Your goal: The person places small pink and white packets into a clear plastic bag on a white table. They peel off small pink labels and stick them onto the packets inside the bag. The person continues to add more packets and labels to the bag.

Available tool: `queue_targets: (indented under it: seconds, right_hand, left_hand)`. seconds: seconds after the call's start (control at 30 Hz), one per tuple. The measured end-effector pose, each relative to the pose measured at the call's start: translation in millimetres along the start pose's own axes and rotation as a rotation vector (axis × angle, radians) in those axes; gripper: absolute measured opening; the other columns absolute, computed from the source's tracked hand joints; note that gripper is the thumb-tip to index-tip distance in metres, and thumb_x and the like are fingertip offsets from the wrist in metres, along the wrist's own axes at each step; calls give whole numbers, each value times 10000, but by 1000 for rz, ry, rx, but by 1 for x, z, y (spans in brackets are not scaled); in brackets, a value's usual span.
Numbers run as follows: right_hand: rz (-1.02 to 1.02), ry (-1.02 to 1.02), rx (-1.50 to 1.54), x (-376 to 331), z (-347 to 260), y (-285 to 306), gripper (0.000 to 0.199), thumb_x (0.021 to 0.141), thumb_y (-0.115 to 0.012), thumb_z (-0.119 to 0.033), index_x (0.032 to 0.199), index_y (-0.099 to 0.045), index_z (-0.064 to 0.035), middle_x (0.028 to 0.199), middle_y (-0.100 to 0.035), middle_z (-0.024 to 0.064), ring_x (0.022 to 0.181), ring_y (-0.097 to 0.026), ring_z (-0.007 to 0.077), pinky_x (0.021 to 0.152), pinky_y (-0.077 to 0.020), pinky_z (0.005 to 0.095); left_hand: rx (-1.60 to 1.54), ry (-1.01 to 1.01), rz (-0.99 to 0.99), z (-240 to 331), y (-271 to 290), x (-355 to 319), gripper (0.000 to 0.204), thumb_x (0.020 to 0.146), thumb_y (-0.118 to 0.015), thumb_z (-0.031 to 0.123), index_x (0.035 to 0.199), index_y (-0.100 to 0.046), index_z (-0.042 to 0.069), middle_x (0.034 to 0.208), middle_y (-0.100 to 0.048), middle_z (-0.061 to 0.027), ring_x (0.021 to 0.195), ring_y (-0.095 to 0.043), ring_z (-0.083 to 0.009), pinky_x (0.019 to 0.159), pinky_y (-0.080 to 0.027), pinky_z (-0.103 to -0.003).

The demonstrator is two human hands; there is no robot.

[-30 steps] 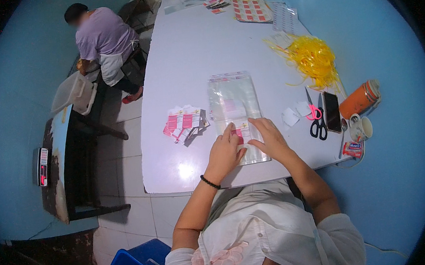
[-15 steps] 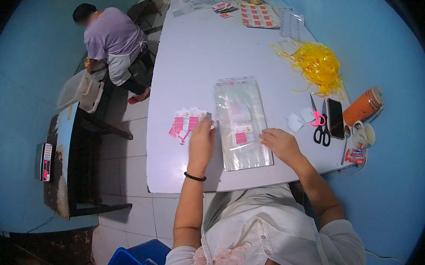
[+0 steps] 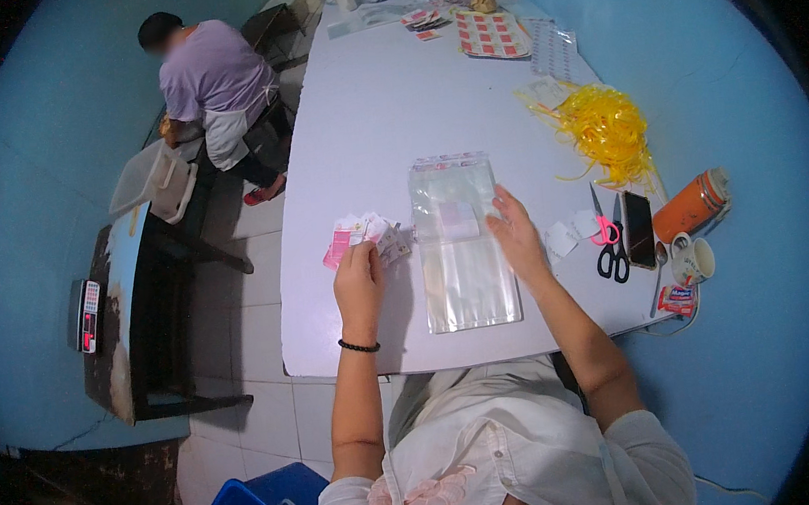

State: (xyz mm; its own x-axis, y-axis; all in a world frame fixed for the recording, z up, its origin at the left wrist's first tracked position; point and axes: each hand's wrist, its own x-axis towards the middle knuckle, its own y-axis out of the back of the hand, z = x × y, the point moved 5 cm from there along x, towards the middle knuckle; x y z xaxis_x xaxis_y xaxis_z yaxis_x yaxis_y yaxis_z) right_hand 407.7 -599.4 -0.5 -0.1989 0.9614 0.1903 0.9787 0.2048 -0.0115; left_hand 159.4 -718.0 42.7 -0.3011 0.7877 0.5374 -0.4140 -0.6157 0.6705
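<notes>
A stack of long clear plastic bags (image 3: 471, 290) lies flat on the table in front of me, with a pale rectangular label (image 3: 459, 220) showing at its middle. My right hand (image 3: 519, 240) is at the stack's right edge, its fingers stretched out and holding nothing. To the left of the bags is a loose pile of pink-and-white printed labels (image 3: 387, 241). My left hand (image 3: 359, 270) is over the near side of that pile, fingers drawn together on a label. Its fingertips are partly hidden.
On the right lie yellow ribbons (image 3: 598, 136), white paper pieces (image 3: 570, 231), scissors (image 3: 612, 257), a phone (image 3: 639, 227), an orange flask (image 3: 690, 206) and a mug (image 3: 693, 260). Label sheets (image 3: 493, 35) are farther back. Another person (image 3: 214, 73) sits at the far left beside a plastic bin (image 3: 156, 181).
My left hand has shifted left and nearer over the labels. My right hand has moved farther up the bags' edge. The pink label seen low on the bags no longer shows there.
</notes>
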Motion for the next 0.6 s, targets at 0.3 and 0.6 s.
queue_targets:
  seconds: [0.3, 0.6]
  right_hand:
    - [-235, -177, 405, -64, -65, -31, 401, 851, -709, 67, 1235, -603, 21, 984, -683, 63, 918, -615, 92, 816, -472, 220]
    - [-203, -178, 385, -68, -76, -28, 369, 833, -726, 73, 1185, -633, 17, 963, -700, 84, 900, -640, 105, 829, -503, 238]
  left_hand:
    - [-331, -210, -20, 113, 12, -40, 332, 809, -715, -38, 1129, -689, 46, 943, -644, -116, 866, -638, -297, 750, -523, -371]
    - [-293, -315, 124, 119, 20, -42, 407, 734, -771, -63, 1115, -722, 71, 998, -655, -80, 942, -638, -262, 811, -516, -361]
